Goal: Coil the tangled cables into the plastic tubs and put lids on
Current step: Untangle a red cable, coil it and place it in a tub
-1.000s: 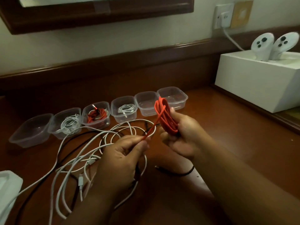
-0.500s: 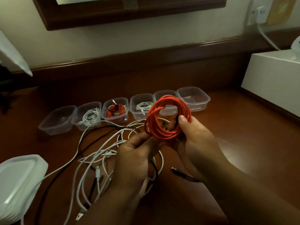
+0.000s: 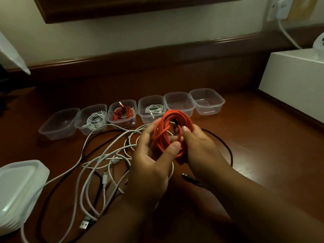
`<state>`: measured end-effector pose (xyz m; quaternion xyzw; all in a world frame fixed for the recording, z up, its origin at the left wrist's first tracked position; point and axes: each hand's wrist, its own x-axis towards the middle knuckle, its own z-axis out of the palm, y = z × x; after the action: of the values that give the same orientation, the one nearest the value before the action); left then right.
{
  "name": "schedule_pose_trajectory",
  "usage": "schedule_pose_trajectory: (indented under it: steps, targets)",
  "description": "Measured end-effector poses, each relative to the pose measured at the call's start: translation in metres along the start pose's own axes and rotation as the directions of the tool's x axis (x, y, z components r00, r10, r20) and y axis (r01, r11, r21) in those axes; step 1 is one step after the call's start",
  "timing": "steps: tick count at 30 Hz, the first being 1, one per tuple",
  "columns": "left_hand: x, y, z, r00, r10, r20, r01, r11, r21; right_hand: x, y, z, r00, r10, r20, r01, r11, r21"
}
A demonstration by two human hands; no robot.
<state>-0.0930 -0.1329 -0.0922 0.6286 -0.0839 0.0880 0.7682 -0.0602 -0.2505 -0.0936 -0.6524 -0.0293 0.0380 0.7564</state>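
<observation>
A coil of orange cable [image 3: 168,127] is held up between both hands above the brown desk. My left hand [image 3: 150,165] pinches its lower left side with thumb and fingers. My right hand [image 3: 201,146] grips its right side. Behind it stands a row of several clear plastic tubs. The far-left tub [image 3: 58,124] and the two right ones [image 3: 178,102] [image 3: 206,100] hold nothing. The others hold a white cable [image 3: 94,119], an orange cable [image 3: 122,114] and a white cable [image 3: 154,109]. Tangled white cables [image 3: 105,160] and a black cable [image 3: 226,146] lie on the desk.
A stack of translucent lids [image 3: 19,190] sits at the near left. A white box [image 3: 296,79] stands at the right, with a white lead running up to a wall socket [image 3: 280,7]. A wooden ledge runs along the wall behind the tubs.
The loose end of the orange cable has been gathered in, and my left hand has come up to hold the coil. The view has shifted left.
</observation>
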Motion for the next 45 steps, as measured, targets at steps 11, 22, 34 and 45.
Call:
schedule_pose_trajectory:
  steps: [11, 22, 34, 45]
  targets:
    - [0.021, 0.004, -0.011, 0.956, -0.292, 0.005, 0.265, 0.86, -0.436, 0.01, -0.011, -0.015, 0.933, 0.101, 0.345, -0.141, 0.985, 0.094]
    - [0.012, 0.009, -0.01, 0.939, -0.335, 0.079, 0.335, 0.837, -0.433, 0.005, -0.003, -0.005, 0.973, -0.04, 0.226, 0.062, 0.994, -0.092]
    - [0.006, -0.001, -0.002, 0.926, -0.376, 0.045, 0.374, 0.891, -0.258, 0.004, -0.003, -0.008, 0.889, -0.451, 0.078, 0.445, 0.812, -0.376]
    - [0.006, 0.012, -0.014, 0.79, -0.548, 0.274, 0.569, 0.822, 0.003, 0.013, -0.015, -0.022, 0.976, -0.174, -0.133, 0.17, 0.984, -0.043]
